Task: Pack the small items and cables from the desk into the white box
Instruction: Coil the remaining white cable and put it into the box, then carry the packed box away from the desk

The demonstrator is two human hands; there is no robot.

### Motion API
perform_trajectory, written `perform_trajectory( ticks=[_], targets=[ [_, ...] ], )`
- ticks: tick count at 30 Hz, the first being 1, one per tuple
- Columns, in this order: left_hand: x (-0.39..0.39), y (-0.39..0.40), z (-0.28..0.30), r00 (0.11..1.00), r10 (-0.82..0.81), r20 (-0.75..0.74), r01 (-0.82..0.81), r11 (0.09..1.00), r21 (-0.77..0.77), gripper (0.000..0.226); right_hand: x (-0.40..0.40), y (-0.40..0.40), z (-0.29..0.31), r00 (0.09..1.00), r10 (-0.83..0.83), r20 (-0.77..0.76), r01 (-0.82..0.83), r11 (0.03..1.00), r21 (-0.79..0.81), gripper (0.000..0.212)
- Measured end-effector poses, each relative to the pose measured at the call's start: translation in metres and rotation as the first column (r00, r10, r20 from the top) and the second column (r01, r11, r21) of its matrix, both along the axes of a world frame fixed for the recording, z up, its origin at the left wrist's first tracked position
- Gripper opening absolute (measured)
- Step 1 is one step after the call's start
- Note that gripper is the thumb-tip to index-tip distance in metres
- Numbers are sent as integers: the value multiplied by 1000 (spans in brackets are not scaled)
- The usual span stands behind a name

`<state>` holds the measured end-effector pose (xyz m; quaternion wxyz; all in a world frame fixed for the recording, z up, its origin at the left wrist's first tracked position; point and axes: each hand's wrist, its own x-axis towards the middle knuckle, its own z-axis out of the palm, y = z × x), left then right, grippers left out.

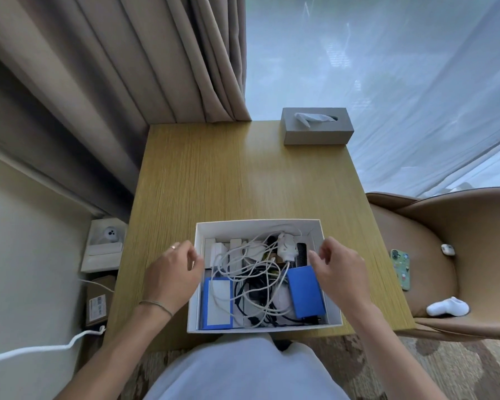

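both hands (171,272) flank white box (257,223) crammed with tangled cables (251,272).

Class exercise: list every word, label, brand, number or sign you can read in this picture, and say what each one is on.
No text can be read here.
Brown cardboard box on the floor: a white printed label, too small and blurred to read.
Phone case on the chair: small pictures only, no legible words.
Blue boxes in the white box: no print visible.
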<state>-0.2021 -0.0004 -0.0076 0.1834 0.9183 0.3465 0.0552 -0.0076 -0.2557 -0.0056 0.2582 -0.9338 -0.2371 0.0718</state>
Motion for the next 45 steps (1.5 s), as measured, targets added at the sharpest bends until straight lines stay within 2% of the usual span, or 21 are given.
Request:
perform_trajectory(
  ticks=[5, 9, 13, 15, 18, 25, 29, 38, 45],
  targets=[
    [-16, -7, -25, 979, 84, -185, -91, 995, -33, 44, 4, -19, -20, 997, -46, -59, 38, 989, -140, 48],
    [-11, -12, -35, 960, 115, -256, -147, 983, -109, 50, 14, -16, -24, 995, -31, -94, 12, 981, -195, 46],
    [-4, -9, -31, 953, 126, -276, -169, 976, -138, 49, 23, -12, -24, 998, 14, -54, -34, 920, -390, 43],
    [-3, -9, -29, 949, 111, -295, -153, 980, -124, 50, 24, -13, -27, 996, 24, -87, -62, 883, -466, 41],
    [-3, -11, -27, 949, 107, -297, -152, 980, -132, 50, 23, -15, -33, 990, 6, -142, -68, 896, -438, 45],
    [-4, -10, -15, 961, 58, -269, -94, 988, -125, 50, 19, -19, -27, 994, -4, -111, -45, 897, -440, 46],
    [-2, 2, -3, 970, 2, -245, -14, 999, -47, 51, 8, -21, -19, 994, -54, -98, 10, 912, -410, 49],
    [7, 29, 15, 964, -214, -160, 213, 977, -26, 52, -42, -34, 1, 961, -271, -48, 224, 871, -437, 51],
    [17, 9, 27, 896, -409, -172, 412, 911, -23, 53, -110, -74, 12, 856, -515, -34, 458, 788, -410, 46]
  ],
)
